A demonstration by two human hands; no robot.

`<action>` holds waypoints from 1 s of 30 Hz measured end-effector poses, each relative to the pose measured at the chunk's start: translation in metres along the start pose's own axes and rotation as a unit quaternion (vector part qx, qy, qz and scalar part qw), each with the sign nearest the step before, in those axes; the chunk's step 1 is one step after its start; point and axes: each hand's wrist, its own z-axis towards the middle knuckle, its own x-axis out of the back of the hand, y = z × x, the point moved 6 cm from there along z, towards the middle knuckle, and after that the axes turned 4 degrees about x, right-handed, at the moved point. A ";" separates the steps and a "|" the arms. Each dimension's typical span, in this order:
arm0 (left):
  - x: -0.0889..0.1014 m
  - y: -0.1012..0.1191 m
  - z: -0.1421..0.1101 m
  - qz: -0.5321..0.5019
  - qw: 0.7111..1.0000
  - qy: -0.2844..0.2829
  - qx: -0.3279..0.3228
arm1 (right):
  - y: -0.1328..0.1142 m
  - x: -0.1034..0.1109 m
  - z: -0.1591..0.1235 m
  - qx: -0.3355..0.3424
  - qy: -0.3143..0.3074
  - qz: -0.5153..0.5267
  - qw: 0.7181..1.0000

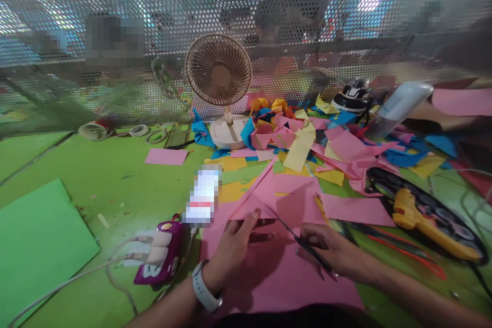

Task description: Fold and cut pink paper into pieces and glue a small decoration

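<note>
My left hand (242, 233), with a white watch band on the wrist, pinches the lower edge of a folded pink paper (257, 197) between thumb and fingers. In my right hand (326, 248) is a pair of dark scissors (307, 246), its blades pointing up and left toward that paper. The blade tips lie close beside the paper's right edge; whether they touch it I cannot tell. Under both hands spreads a large pink sheet (284, 287). A yellow pencil-like stick (321, 208) lies just beyond my right hand.
A beige fan (221, 77) stands at the back against the perforated metal screen. Coloured paper scraps (346, 151) pile up behind my hands. On the left are a lit phone (203, 195), a purple power strip (163, 256) and green sheets (42, 246). A yellow-handled tool (430, 225) lies right.
</note>
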 end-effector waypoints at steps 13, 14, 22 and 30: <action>0.001 -0.005 0.003 -0.055 0.998 0.007 0.026 | 0.000 0.001 0.002 -0.018 0.040 0.022 0.999; 0.001 -0.005 0.004 -0.063 0.998 0.006 0.028 | 0.001 0.001 0.003 -0.017 0.042 0.024 0.999; -0.005 0.003 -0.001 -0.017 1.000 -0.004 0.025 | 0.009 0.002 0.004 -0.019 0.035 0.010 0.999; -0.011 0.012 -0.010 0.021 0.999 0.005 0.036 | 0.012 0.000 0.005 -0.022 0.020 -0.013 0.999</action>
